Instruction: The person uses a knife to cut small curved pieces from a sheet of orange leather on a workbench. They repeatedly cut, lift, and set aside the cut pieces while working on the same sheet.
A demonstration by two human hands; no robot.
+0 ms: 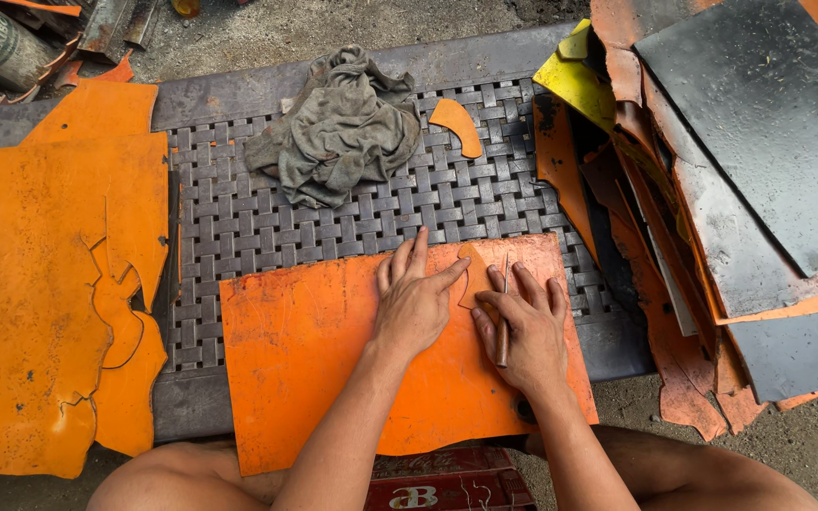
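Observation:
A large orange sheet (305,350) lies flat on a woven metal-strap bench (267,227) in front of me. My left hand (416,298) presses flat on the sheet, its fingers spread against a small orange template piece (471,280). My right hand (523,326) is shut on a thin brown-handled knife (503,333) whose blade tip stands at the template's right edge. Both forearms reach in from the bottom of the view.
A crumpled grey rag (338,128) and a small curved orange offcut (458,123) lie further back on the bench. Cut-up orange sheets (40,274) lie at the left. Stacked orange, yellow and black sheets (740,161) pile up at the right. My bare knees show below.

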